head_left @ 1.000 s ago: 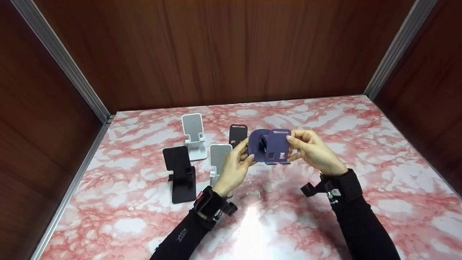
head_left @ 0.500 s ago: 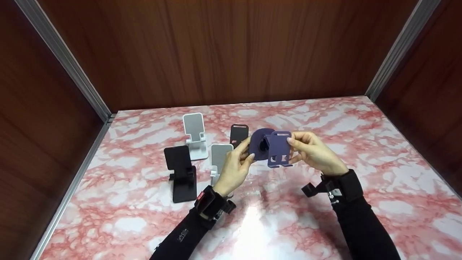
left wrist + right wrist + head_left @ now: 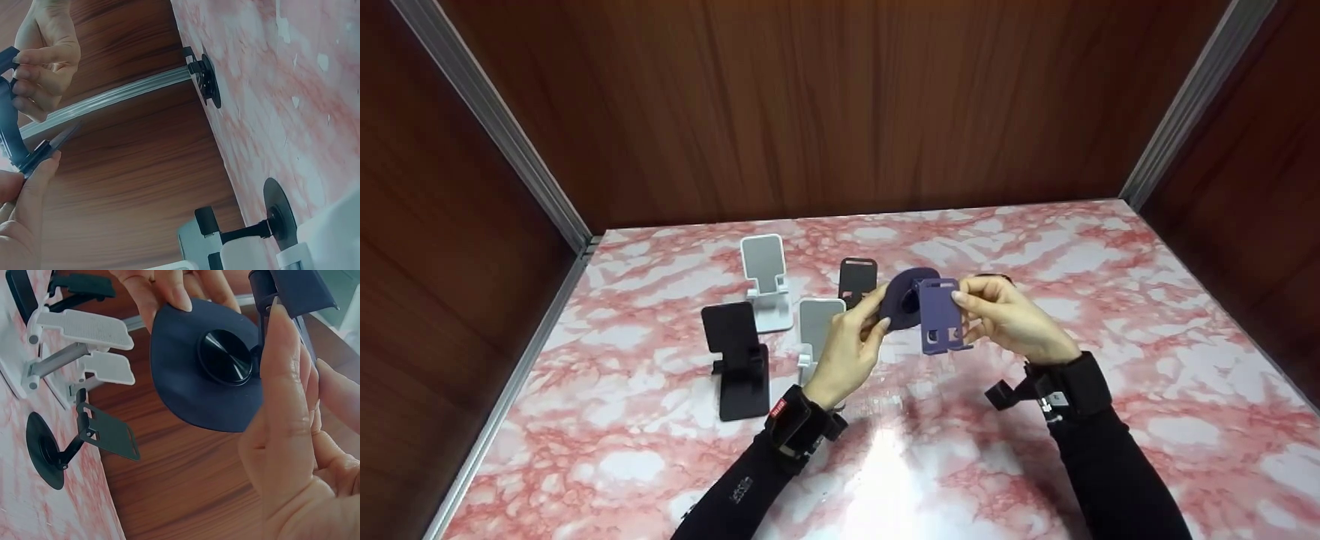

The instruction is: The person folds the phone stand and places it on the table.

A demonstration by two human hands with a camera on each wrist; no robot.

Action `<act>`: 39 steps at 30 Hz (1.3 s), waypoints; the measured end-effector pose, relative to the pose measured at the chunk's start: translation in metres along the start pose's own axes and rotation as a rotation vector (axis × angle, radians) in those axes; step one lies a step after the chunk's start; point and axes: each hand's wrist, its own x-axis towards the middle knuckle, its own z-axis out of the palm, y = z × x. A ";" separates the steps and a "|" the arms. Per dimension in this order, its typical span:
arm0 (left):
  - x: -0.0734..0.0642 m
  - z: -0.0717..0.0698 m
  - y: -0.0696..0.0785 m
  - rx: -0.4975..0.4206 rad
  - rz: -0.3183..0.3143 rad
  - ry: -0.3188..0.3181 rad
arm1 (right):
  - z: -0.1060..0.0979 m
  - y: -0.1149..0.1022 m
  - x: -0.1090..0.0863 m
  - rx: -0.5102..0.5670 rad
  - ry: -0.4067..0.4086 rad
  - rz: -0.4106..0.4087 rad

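Note:
Both hands hold a purple phone stand up over the table. My left hand pinches the edge of its rounded base, thumb on the near side. With thumb and fingers my right hand grips the right side of the slotted phone plate. That plate hangs upright, its two lip hooks at the bottom. In the right wrist view a shiny black disc sits in the middle of the base. The left wrist view shows the stand between both hands, partly cut off by the frame's edge.
To the left stand two white phone stands with grey plates and a black one. Another black stand is partly behind my left hand. A dark round thing shows behind my right hand. Wooden walls enclose the marbled table.
The purple stand has turned: its base is now seen more edge-on, and the phone plate has swung slightly lower and right of it. Both hands keep their grip.

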 end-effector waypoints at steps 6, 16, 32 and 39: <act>0.000 0.000 0.000 0.035 0.033 -0.004 | 0.000 0.002 0.001 0.030 -0.011 0.003; -0.001 -0.001 -0.001 0.086 0.074 -0.005 | -0.001 0.003 0.001 0.044 0.007 0.051; -0.002 0.000 -0.001 0.165 0.124 -0.008 | -0.005 0.007 0.001 0.025 -0.042 0.100; -0.002 0.004 -0.002 0.083 0.067 -0.005 | -0.004 0.003 0.000 0.048 -0.020 0.091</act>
